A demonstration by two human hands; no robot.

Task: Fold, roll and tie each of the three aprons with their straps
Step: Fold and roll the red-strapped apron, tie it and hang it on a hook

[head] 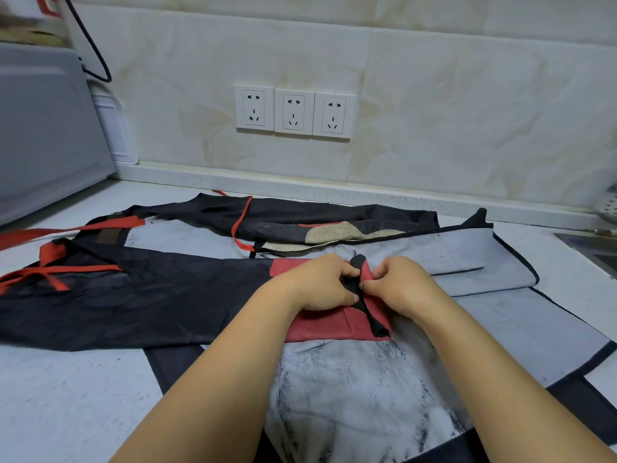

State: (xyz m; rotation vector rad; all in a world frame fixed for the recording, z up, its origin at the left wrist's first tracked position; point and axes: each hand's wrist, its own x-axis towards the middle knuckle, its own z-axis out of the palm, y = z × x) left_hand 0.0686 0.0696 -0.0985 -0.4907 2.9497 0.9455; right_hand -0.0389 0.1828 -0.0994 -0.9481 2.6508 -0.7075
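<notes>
Where left hand point(320, 283) meets right hand point(400, 283), apron point(334, 324)

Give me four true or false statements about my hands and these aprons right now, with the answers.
1. The left hand and right hand both pinch the black strip lying over the red fabric. True.
2. The wall has two sockets. False: there are three sockets side by side.
3. The back apron is already rolled and tied. False: it lies spread out, unrolled.
4. Red straps lie loose at the left. True.
</notes>
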